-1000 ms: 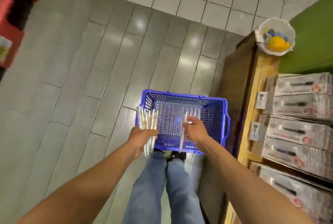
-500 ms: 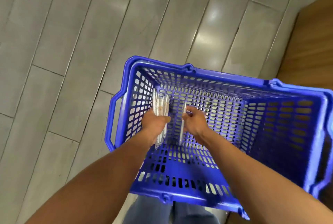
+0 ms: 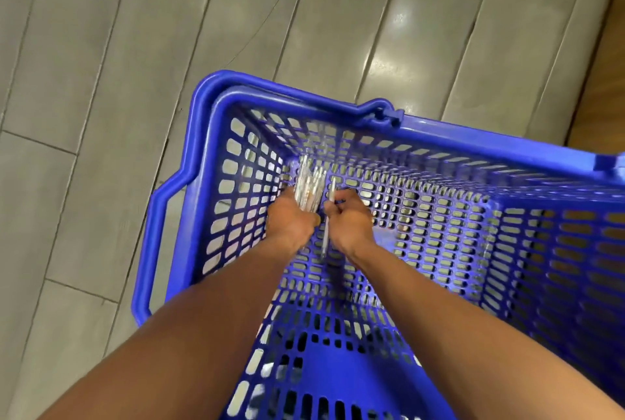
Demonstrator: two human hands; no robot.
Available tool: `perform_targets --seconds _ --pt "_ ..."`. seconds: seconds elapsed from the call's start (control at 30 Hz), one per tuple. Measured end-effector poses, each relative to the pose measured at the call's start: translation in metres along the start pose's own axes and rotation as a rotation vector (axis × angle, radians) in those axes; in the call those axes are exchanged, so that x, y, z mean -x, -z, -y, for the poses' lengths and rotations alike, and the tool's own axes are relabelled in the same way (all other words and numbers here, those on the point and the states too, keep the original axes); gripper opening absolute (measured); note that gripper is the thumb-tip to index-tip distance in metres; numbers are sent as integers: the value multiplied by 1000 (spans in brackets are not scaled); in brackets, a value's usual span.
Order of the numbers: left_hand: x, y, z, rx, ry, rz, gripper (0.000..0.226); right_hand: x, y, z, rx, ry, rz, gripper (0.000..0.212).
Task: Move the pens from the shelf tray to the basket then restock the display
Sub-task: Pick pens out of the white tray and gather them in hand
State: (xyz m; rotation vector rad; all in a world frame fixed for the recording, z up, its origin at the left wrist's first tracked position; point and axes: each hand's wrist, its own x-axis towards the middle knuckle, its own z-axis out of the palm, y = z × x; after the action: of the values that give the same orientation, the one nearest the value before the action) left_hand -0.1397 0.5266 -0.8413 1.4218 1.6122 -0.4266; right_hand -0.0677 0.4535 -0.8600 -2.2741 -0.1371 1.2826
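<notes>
Both hands are down inside the basket (image 3: 216, 135), close to its floor near the far left corner; the left hand (image 3: 292, 221) grips a bundle of pens (image 3: 309, 189), fingers curled round their lower halves; the right hand (image 3: 350, 220) pinches a single pen (image 3: 328, 216) between thumb and fingertips, the other fingers curled in.

The relation that matters is pens to floor; the bundle's long axis runs away from the person, tips toward the far wall, tilted rather than flat; the single pen lies nearly parallel to it, just beside, its near end poking out below the right hand toward the person; the two hands almost touch, knuckle to knuckle. Whether any pen tip already rests on the mesh I cannot tell; blur and the grid hide it.

Both forearms reach steeply down from the near rim, wrists roughly straight, palms facing each other; the left hand sits nearer the left wall, the right nearer the middle.

The step in hand looks like the release; the floor slots seem wide beside a slim pen, so laying them flat across the ribs should serve better than dropping them point-first.
</notes>
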Motion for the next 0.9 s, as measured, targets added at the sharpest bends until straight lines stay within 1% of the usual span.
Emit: perform_targets --seconds 0.03,0.07,0.17,0.27,0.37,0.43,0.5,0.67,0.77,0.9 --pt "-2 2 -3 -21 -3 -1 51 -2 0 2 -11 2 -10 19" --pt "-4 3 -6 -32 -11 -3 54 -5 -1 4 -12 8 -20 18" --pt "-6 5 -16 -47 -33 -2 70 -9 0 9 -57 11 -57 16" --pt "-7 4 -21 -69 -36 -27 80 -11 0 11 -130 -14 -90 14" --pt "-5 2 -19 -108 -52 -79 74 -12 1 11 -121 -26 -93 20" --pt "-2 0 -18 -127 -69 -115 63 -13 1 10 -109 -29 -96 19" --pt "0 -3 -19 -136 -89 -147 59 -13 0 9 -117 -36 -92 15" --pt "5 -9 -21 -194 -119 -175 60 -9 0 8 -103 -23 -61 19" --pt "9 -11 -20 -226 -126 -184 68 -8 5 8 -75 -4 -26 21" --pt "19 -11 -23 -244 -110 -156 72 -4 15 9 -99 25 21 14"
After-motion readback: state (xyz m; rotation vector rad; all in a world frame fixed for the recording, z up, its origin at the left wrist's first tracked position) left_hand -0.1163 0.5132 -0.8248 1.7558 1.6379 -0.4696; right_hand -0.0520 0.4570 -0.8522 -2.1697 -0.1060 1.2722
